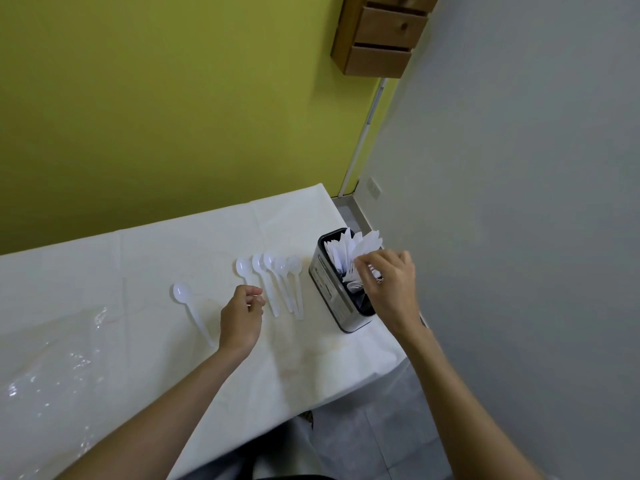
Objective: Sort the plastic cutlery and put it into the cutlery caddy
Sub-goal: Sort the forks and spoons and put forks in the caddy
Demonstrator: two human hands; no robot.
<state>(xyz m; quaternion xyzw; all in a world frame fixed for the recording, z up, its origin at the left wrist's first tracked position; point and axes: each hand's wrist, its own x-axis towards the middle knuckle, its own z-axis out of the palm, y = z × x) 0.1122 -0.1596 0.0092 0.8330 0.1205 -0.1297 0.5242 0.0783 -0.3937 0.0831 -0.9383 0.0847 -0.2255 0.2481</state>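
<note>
White forks (pixel 353 284) are pinched by the right hand (pixel 389 289) over the caddy (pixel 327 289), beside the knives (pixel 349 247). Six spoons (pixel 277 271) are left on the counter (pixel 138 258); the left hand (pixel 240 317) is curled among them, seemingly gripping nothing. The crowded caddy could be tipped, or knives dislodged, if the forks are pushed down carelessly.

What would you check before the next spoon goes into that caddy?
1. Spoons left on the table: ok, a group of five plus one spoon apart.
2. Left hand by the spoon handles: ok; grip cannot tell.
3. Right hand clear of the caddy: not ok, over its opening.
4. Caddy upright: ok.
5. Free compartment for spoons: cannot tell.
</note>
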